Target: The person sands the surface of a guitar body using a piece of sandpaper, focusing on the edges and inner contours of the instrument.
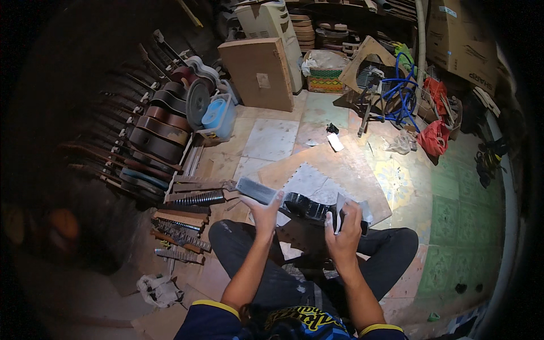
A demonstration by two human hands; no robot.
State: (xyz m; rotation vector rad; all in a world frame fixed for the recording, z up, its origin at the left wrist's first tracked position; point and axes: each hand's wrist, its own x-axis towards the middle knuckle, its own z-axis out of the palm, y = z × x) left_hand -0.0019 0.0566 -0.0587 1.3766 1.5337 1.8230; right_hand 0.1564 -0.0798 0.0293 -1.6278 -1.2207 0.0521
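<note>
My left hand [264, 214] is closed around a flat grey rectangular block [256, 190], its thumb along the block's near right end. Between my hands lies a glossy black piece with curved sides [309, 206], set over my lap at the near edge of a board. My right hand [343, 231] pinches a thin folded grey sheet [339, 212], like sandpaper, at the black piece's right end. Whether the grey block joins the black piece, I cannot tell. Under them a whitish sheet [313, 180] covers part of the wooden board [369, 187].
Several guitars [156, 133] stand in a row at left. Nearer, wooden strips and coil springs [198, 198] lie by my knee. Behind are a plastic tub [221, 126], a brown panel [256, 73] and a blue hose [403, 90]. A white rectangular piece [335, 142] rests beyond the board.
</note>
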